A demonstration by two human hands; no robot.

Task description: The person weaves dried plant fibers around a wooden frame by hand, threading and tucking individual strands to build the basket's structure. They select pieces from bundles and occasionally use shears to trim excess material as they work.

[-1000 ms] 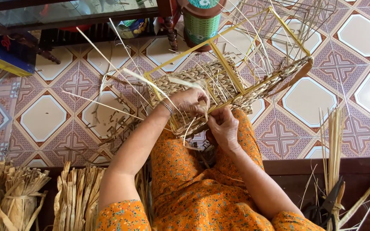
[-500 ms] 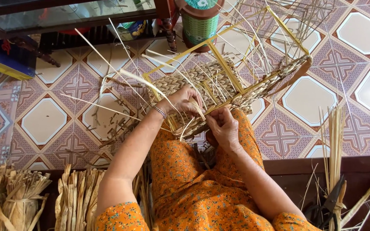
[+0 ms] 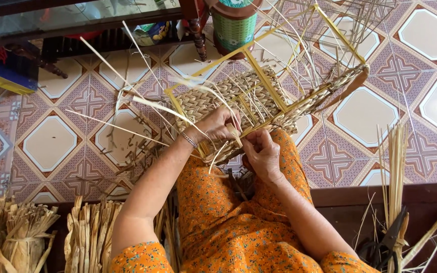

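Observation:
A half-woven straw basket (image 3: 228, 98) on a yellow wire frame (image 3: 274, 96) rests against my knees, with loose strands sticking out all round. My left hand (image 3: 216, 125) grips a pale straw strand at the basket's near edge, a bracelet on its wrist. My right hand (image 3: 261, 151) pinches the weave just beside it, fingers closed on the strands. Both hands nearly touch. Long loose strands (image 3: 142, 101) fan out to the left from the woven part.
Bundles of dried straw (image 3: 89, 235) lie at the lower left, upright stalks and black scissors (image 3: 388, 242) at the lower right. A green woven container (image 3: 233, 28) and a glass-topped table (image 3: 72, 17) stand beyond. Patterned floor tiles (image 3: 51, 141) surround me.
My left hand has pulled its strand down toward the basket's near edge, closer to my right hand. The long loose strands on the left have swung a little.

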